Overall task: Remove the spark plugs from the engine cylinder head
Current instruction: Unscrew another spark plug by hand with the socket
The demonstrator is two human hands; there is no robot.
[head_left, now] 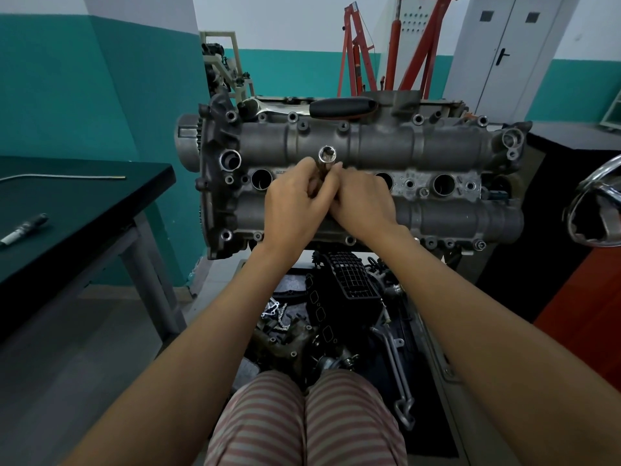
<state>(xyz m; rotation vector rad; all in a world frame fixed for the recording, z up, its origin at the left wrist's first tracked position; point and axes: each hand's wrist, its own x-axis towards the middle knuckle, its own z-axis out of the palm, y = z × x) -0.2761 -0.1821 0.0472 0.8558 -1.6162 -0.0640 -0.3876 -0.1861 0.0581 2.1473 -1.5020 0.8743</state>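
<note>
The grey engine cylinder head (437, 216) lies across the middle of the view, with round spark plug wells along its centre; one open well (261, 179) is at the left and another open well (443, 185) at the right. A long metal socket (327, 156) stands upright over the second well from the left, its square drive end facing up. My left hand (295, 206) and my right hand (363, 203) both grip its shaft, fingers curled round it and touching each other. No spark plug shows in the head. One spark plug (23, 228) lies on the dark table.
A ratchet with a black handle (336, 107) rests on the far edge of the head. The dark table (84, 203) at the left also holds a thin metal rod (67, 177). Loose engine parts (336, 314) lie below the head. A red engine crane (393, 45) stands behind.
</note>
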